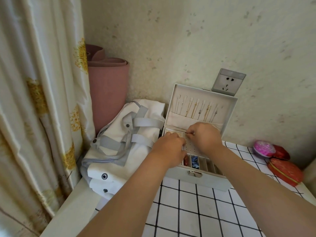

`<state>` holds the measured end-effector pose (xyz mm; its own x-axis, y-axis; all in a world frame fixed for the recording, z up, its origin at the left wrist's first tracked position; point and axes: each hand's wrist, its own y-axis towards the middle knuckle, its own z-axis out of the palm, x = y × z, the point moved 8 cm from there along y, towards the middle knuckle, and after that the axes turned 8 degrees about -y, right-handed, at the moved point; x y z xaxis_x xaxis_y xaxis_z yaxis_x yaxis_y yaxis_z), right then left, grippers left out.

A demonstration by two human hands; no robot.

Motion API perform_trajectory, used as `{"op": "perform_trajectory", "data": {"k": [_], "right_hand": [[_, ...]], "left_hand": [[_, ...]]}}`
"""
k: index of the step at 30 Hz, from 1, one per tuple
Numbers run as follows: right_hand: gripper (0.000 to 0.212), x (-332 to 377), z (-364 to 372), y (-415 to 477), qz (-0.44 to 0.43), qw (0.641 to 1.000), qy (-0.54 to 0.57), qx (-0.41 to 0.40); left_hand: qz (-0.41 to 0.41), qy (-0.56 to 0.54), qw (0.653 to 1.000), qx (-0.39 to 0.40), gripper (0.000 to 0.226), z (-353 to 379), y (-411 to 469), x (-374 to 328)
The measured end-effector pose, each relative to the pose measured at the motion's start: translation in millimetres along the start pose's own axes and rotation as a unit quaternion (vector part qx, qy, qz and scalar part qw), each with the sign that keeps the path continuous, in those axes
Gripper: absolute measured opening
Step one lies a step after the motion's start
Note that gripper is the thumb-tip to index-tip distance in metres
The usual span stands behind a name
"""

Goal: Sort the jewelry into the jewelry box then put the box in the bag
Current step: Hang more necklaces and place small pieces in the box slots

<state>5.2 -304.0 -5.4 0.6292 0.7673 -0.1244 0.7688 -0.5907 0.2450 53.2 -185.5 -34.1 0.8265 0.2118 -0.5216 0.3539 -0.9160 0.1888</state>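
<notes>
A pale grey jewelry box (196,179) stands open on the checked cloth, its lid (227,106) upright against the wall with several necklaces (195,109) hanging inside. Both hands are over the box's tray. My right hand (204,136) pinches a small thin piece of jewelry (189,133) above the perforated earring panel (189,144). My left hand (169,147) rests on the tray with fingers curled; what it holds is hidden. Blue (195,161) and red (186,160) pieces lie in front slots. The white bag (119,144) with grey straps lies left of the box.
A rolled pink mat (107,89) stands in the corner behind the bag, beside a curtain (37,100). A wall socket (228,82) is above the lid. Red pouches (284,171) and a pink round case (262,148) lie at the right. Checked tablecloth (196,211) covers the surface.
</notes>
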Motion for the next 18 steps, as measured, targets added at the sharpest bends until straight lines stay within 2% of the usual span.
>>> {"op": "perform_trajectory", "data": {"k": [9, 14, 18], "right_hand": [[0.020, 1.1, -2.5, -1.9, -0.013, 1.000, 0.012, 0.007], [0.017, -1.5, -1.1, -5.2, -0.031, 0.995, 0.093, 0.006], [0.019, -3.1, 2.6, -1.8, -0.024, 0.994, 0.108, 0.026]], "left_hand": [[-0.004, -0.006, 1.000, 0.011, 0.037, -1.1, 0.0, 1.1], [-0.007, -0.004, 1.000, 0.009, 0.038, -0.8, 0.9, 0.4], [-0.007, -0.002, 1.000, 0.010, 0.039, -0.3, 1.4, 0.2]]}}
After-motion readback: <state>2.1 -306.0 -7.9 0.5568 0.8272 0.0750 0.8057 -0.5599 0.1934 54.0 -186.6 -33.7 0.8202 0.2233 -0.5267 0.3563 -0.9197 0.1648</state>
